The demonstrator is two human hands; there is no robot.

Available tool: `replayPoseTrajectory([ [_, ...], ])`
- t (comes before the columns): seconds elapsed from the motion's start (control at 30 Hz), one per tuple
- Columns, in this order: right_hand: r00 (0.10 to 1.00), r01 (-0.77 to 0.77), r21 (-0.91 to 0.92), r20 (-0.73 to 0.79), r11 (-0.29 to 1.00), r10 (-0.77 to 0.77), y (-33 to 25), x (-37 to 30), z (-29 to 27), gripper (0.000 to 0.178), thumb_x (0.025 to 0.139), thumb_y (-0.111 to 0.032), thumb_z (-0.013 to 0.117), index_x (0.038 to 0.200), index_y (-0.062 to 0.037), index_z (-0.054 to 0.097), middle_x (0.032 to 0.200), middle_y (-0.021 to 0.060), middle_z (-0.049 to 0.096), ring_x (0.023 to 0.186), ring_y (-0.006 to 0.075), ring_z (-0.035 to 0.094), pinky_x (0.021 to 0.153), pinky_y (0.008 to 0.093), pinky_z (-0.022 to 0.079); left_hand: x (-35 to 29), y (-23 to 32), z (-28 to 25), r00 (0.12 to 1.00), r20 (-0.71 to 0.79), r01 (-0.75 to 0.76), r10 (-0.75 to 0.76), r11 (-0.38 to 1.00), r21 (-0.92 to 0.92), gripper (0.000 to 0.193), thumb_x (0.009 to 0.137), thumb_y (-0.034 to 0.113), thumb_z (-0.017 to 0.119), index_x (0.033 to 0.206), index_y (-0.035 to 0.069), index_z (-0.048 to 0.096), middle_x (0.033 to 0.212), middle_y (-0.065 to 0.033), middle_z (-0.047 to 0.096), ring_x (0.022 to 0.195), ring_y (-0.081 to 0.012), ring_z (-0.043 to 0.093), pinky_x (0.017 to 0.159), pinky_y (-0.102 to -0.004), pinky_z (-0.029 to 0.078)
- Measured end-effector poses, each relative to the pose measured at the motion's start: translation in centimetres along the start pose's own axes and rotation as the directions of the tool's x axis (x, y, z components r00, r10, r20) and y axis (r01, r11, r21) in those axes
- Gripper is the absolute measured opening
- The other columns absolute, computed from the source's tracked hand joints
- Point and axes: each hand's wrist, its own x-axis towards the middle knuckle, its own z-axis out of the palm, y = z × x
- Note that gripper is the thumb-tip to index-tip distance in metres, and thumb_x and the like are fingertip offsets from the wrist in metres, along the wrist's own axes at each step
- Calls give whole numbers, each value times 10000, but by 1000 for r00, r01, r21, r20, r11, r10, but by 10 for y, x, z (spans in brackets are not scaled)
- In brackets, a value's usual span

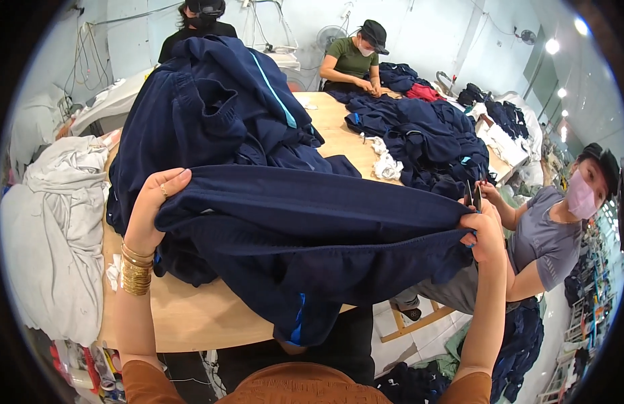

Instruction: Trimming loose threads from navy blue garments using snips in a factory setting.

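A pair of navy trousers [339, 269] is stretched wide by its elastic waistband between my hands, above the table's near edge. My left hand [149, 210], with gold bangles at the wrist, grips one end of the waistband, thumb on top. At the other end, my right hand [488, 232] is closed on the cloth. Dark blades of small scissors [473, 195] stick up from that same hand, and a bit of blue shows by its fingers. The lower part of the trousers hangs toward my lap, with a bright blue strip on it.
A tall heap of navy garments [184, 114] rises on the wooden table [190, 316] behind my left hand. More navy garments [419, 135] lie far right. Grey cloth [56, 236] drapes at the left. One co-worker [554, 229] sits close by my right hand; two others work across the table.
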Motion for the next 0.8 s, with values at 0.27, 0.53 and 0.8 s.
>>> replayPoseTrajectory([
  [0.27, 1000, 13, -79, 5, 997, -13, -5, 0, 15, 182, 628, 65, 490, 767, -35, 551, 565, -43, 422, 406, 16, 301, 361, 195, 164, -1, -8, 5, 996, -64, 57, -55, 998, 16, 179, 879, 144, 550, 789, 8, 624, 742, 19, 621, 666, -30, 556, 631, -166, 440],
  [0.53, 916, 234, -261, 383, 937, -121, -15, 4, 89, 166, 594, 4, 496, 728, 14, 593, 596, -52, 493, 560, 64, 458, 508, 216, 344, 16, -23, 89, 805, 589, -470, 77, 687, 553, 602, 753, 210, 698, 1251, -2, 433, 1189, -171, 506, 1134, -251, 486, 976, -329, 362],
  [0.8, 873, 425, -470, 438, 774, -213, -2, 15, 99, 203, 653, -32, 523, 831, 27, 602, 636, 99, 565, 636, 143, 551, 610, 265, 422, 32, -21, 126, 809, 581, -129, -92, 936, 328, 249, 844, 216, 626, 735, 22, 514, 685, 76, 401, 652, -13, 352, 548, -196, 319],
])
